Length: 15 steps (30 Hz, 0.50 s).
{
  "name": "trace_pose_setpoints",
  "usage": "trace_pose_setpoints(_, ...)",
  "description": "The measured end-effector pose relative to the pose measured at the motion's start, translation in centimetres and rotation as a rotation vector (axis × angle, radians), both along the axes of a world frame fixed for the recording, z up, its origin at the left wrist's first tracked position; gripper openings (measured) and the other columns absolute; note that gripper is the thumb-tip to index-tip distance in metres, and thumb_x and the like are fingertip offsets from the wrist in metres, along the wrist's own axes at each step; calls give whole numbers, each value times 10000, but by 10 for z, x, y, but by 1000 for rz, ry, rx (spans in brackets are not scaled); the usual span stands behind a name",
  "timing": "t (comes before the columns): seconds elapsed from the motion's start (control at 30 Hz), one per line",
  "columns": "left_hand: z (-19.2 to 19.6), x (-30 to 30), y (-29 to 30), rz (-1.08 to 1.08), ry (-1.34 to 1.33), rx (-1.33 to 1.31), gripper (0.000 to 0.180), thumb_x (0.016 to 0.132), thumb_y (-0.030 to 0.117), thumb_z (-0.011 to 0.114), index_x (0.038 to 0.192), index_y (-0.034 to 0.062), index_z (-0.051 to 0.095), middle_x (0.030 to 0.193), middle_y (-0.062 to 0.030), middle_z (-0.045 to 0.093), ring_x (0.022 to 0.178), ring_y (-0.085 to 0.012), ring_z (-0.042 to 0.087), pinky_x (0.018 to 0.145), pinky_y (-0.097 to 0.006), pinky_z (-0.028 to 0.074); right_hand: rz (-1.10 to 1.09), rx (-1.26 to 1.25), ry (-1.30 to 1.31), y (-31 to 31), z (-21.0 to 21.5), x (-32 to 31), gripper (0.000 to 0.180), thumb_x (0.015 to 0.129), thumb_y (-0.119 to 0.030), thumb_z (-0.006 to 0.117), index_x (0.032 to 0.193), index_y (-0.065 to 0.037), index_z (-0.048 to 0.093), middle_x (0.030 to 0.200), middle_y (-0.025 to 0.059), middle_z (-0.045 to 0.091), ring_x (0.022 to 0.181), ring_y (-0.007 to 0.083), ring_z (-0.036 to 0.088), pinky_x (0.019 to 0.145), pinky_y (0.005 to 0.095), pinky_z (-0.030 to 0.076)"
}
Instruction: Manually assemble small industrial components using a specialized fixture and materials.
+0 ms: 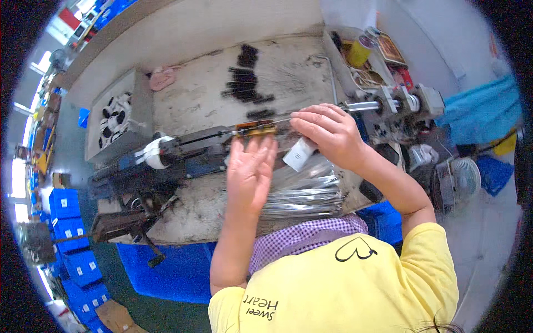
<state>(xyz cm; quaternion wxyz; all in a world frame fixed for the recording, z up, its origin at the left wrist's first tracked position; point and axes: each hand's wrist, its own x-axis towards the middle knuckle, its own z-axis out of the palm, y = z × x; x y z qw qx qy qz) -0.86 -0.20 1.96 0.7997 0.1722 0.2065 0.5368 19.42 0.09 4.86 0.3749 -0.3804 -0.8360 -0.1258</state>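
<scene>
The person stands at a worn, grey workbench [194,94], both bare hands over a long dark machine [166,152] that runs left to right across it. The left hand [251,169] lies flat and open, fingers straight and close together, the fingertips resting at a small orange-brown clamp [255,129] on the machine; whether they press on it or only touch it is hard to tell. The right hand [327,133] sits just right of that clamp, fingers curled down together around a thin metal rod [283,120] that runs through the clamp, though the grip itself is hidden under the knuckles. A white tube-like piece [300,154] pokes out below the right palm, its upper end covered by the hand. Near the person, partly under both forearms, lies a bundle of shiny thin rods [305,191], their left ends hidden by the left wrist. Farther back on the bench is a scatter of small black pieces [247,83], too small to make out. At the far right the rod line meets a grey motor block [411,102], with a yellow can [360,51] in a tray behind it. A white roll [157,152] sits on the machine's left part, and blue crates [69,222] stack at the left edge, bent by the lens.
</scene>
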Motion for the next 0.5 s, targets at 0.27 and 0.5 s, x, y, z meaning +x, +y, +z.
trace_pose_setpoints(0.27, -27, 12, -6, -45, 91, -44, 494, 892, -87, 525, 1334, 74, 373, 1286, -114, 466, 1263, -250, 455, 1116, -393, 329, -230, -888, -48, -79, -43, 59, 187, 774, -49, 687, 952, -29, 633, 876, 141, 681, 819, 291, 674, 686, 365, 521)
trace_pose_setpoints(0.5, -20, -1, -53, -174, 314, -72, 550, 911, -24, 505, 1415, -46, 288, 1423, -269, 386, 1324, -383, 412, 1084, -476, 383, -301, -1161, 291, -102, -68, 61, 165, 788, -97, 717, 901, -16, 629, 821, 150, 671, 802, 264, 679, 705, 375, 513)
